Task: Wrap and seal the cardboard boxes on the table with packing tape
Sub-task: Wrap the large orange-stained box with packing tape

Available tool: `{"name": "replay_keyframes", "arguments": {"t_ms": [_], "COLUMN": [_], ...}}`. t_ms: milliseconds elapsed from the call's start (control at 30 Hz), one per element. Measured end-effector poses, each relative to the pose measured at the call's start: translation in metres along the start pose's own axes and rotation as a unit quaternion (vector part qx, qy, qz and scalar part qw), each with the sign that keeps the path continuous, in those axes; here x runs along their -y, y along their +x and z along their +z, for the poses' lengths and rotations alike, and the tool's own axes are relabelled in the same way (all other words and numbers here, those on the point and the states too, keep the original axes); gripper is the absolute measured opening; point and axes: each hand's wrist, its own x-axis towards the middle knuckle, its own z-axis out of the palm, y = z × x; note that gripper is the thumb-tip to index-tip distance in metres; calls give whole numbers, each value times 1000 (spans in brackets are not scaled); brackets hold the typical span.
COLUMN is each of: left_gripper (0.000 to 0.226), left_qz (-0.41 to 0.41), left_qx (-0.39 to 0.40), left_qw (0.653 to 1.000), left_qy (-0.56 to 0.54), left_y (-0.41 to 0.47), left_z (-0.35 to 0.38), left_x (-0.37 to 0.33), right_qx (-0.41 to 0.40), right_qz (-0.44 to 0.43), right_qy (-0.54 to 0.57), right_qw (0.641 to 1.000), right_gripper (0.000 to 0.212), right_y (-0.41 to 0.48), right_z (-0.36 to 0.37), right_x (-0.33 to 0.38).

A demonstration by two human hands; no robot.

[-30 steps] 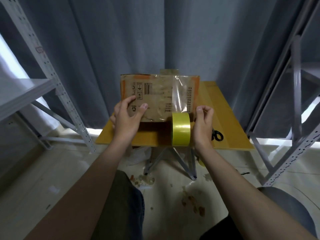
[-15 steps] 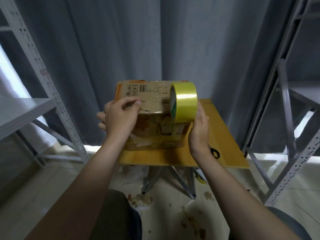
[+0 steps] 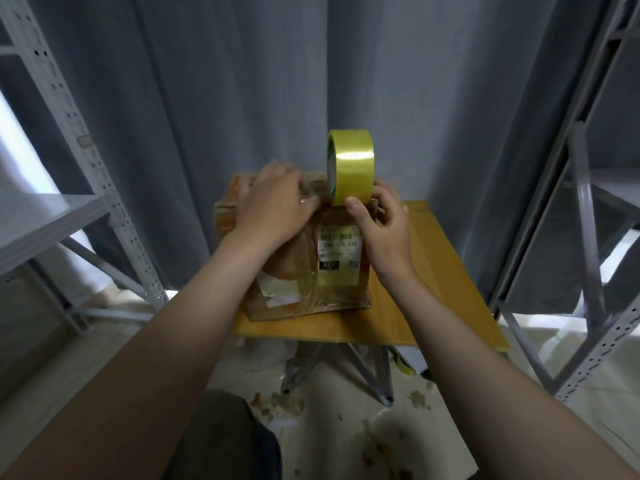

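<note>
Head view, only one: cardboard box (image 3: 308, 271) stands centre frame on the yellow bench (image 3: 446, 289), its bottom edge near the bench's front edge, with a printed label (image 3: 337, 251) on the facing side under a glossy tape strip. Left hand (image 3: 273, 206) lies over the box's top left, fingers bent down onto the top. It is motion-blurred, so I cannot tell whether it presses flat or grips. Right hand (image 3: 384, 223) holds the yellow tape roll (image 3: 351, 168), thumb on the roll's lower front and fingers behind it. The roll stands upright on edge at the top right corner of the box, just above centre frame, touching or just off the cardboard. Grey curtain (image 3: 242, 81) fills the back, metal racks stand at left (image 3: 104, 188) and right (image 3: 585, 237), and scraps litter the floor (image 3: 284, 403) at lower centre. Judged step: running tape up the front face and over the top. Risks: if the roll is pulled off-line the strip goes askew or wrinkles. If the left hand eases off, the pull on the tape could tip the box or slide it toward the near bench edge and off. Slack tape could fold and stick to itself. More layers over the label may make it harder to read.
</note>
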Motion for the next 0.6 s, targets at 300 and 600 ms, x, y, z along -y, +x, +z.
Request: {"name": "replay_keyframes", "arguments": {"t_ms": [300, 600], "left_gripper": [33, 34], "left_qz": [90, 100], "left_qx": [57, 83], "left_qw": [993, 990], "left_qy": [56, 47], "left_y": [-3, 4], "left_z": [10, 6], "left_x": [-9, -5], "right_qx": [34, -11], "right_qz": [-53, -37], "right_qy": [-26, 64], "right_qw": [998, 997], "right_gripper": [22, 32], "right_y": [7, -31], "right_z": [-2, 12], "right_x": [20, 28]}}
